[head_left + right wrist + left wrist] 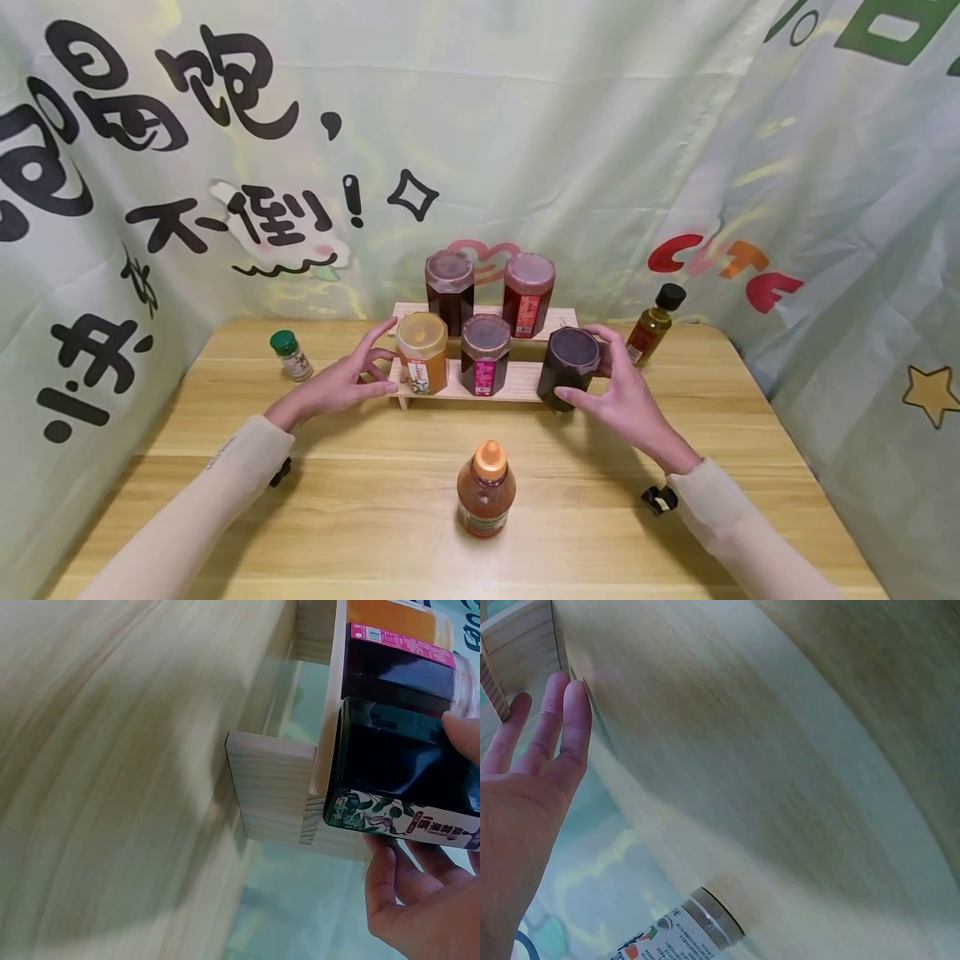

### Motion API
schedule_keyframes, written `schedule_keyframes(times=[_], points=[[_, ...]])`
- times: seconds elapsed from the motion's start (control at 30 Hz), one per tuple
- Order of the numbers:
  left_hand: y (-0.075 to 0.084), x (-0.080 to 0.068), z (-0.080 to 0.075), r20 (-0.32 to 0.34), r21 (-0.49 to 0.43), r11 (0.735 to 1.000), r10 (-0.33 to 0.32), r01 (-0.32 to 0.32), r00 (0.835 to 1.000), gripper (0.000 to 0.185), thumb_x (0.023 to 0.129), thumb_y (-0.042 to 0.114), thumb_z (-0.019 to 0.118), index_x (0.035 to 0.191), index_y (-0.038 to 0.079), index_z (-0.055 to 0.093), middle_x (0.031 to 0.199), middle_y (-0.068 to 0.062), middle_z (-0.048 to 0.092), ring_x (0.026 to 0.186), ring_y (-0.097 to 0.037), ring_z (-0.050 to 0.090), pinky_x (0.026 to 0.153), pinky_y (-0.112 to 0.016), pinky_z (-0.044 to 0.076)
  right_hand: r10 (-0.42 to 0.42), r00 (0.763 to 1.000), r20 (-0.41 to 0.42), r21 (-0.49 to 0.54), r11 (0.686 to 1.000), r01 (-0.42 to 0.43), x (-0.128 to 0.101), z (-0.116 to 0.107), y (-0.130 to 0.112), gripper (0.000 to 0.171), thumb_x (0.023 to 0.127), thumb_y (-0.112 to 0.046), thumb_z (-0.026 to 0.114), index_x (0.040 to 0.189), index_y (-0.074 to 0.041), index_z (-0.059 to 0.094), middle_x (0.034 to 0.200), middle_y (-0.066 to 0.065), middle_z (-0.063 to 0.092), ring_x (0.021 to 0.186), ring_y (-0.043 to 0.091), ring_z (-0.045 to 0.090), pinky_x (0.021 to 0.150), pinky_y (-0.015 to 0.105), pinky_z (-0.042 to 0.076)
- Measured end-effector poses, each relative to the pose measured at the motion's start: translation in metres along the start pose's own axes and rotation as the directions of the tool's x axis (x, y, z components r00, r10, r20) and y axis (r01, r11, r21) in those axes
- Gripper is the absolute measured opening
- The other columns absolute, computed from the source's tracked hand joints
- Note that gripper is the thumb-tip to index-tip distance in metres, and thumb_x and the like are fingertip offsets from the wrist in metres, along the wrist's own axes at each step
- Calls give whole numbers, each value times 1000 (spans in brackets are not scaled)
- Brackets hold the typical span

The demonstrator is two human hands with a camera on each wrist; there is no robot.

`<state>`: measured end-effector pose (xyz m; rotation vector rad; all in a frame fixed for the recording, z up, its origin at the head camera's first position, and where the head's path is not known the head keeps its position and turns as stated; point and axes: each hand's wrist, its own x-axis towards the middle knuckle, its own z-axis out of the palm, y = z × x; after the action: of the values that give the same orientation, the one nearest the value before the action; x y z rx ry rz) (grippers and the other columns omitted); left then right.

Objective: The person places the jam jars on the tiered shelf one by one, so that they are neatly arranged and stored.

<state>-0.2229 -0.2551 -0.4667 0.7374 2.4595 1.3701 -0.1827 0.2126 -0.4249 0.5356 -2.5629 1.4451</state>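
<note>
dark jar (567, 367): upright, long axis vertical, on the right end of the wooden step rack's (480, 392) lower tier.
right hand (626, 398): fingers curled round the dark jar from its right; the nearer hand.
left hand (341, 382): fingers spread, holding nothing, at the rack's left end beside the orange jar (422, 351).
</note>
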Motion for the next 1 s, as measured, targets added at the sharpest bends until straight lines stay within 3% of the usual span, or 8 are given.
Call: schedule_keyframes(times=[0.2, 0.4, 0.63, 1.0], points=[[0, 1, 0, 4, -1, 1000, 3, -3, 1000, 108, 105, 17, 77, 175, 41, -2, 154, -24, 57, 108, -28, 71, 96, -57, 52, 18, 999, 30, 34, 999, -19, 6, 1, -2, 101, 86, -17, 98, 164, -19, 36, 139, 15, 67, 116, 34, 70, 102, 64, 51], [1, -1, -1, 0, 10, 1000, 0, 0, 1000, 108, 106, 17, 77, 176, 39, -3, 154, -26, 57, 108, -28, 71, 95, -57, 52, 1, 999, 33, 8, 1000, -1, 12, 2, 0, 98, 85, -18, 99, 165, -19, 41, 156, 14, 48, 132, 35, 55, 101, 63, 51], [1, 0, 0, 0, 6, 1000, -2, 2, 1000, 108, 105, 16, 77, 176, 38, -2, 154, -26, 56, 108, -29, 71, 96, -58, 52, -23, 994, 109, 25, 999, 21, 17, -3, 3, 100, 88, -12, 95, 169, -21, 37, 153, 14, 55, 133, 36, 57, 105, 64, 47], [-1, -1, 0, -8, 4, 1000, 1, -1, 1000, 108, 105, 18, 77, 176, 40, -1, 155, -25, 56, 109, -29, 71, 95, -56, 52, -79, 982, 171, 21, 997, 77, 21, -8, 4, 101, 91, -10, 92, 171, -22, 33, 158, 12, 52, 135, 36, 57, 102, 63, 50]])
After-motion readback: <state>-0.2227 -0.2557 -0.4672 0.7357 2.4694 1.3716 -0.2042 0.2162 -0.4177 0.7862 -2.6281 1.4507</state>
